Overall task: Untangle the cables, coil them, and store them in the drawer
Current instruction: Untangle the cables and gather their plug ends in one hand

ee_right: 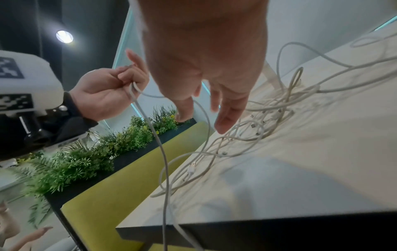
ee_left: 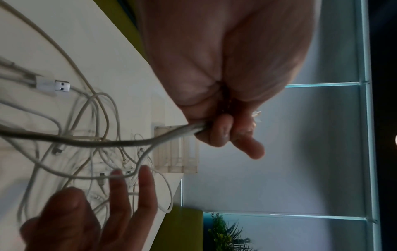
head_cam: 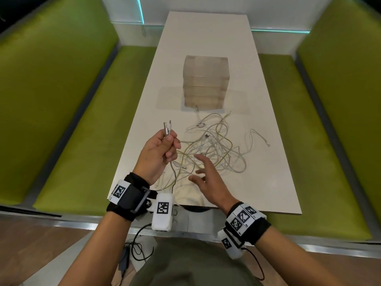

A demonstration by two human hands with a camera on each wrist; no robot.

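Left hand (head_cam: 157, 153) pinches two plug ends (head_cam: 167, 129) of one cable, raised. Right hand (head_cam: 208, 178) spread, hovering over tangled cables (head_cam: 214, 149) on tabletop (head_cam: 268, 182), near drawer unit (head_cam: 206, 83). Cables look light and floppy, likely to snag; best gripped at plugs.

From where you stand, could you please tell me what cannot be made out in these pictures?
- Translucent plastic drawer unit: head view, frosted fronts hide any contents.
- Tangled pile of white and yellow cables: every view, overlapping strands prevent a count.
- Two plug ends gripped by the left hand: left wrist view, fingers cover them.
- Right hand: open; cable contact unclear.
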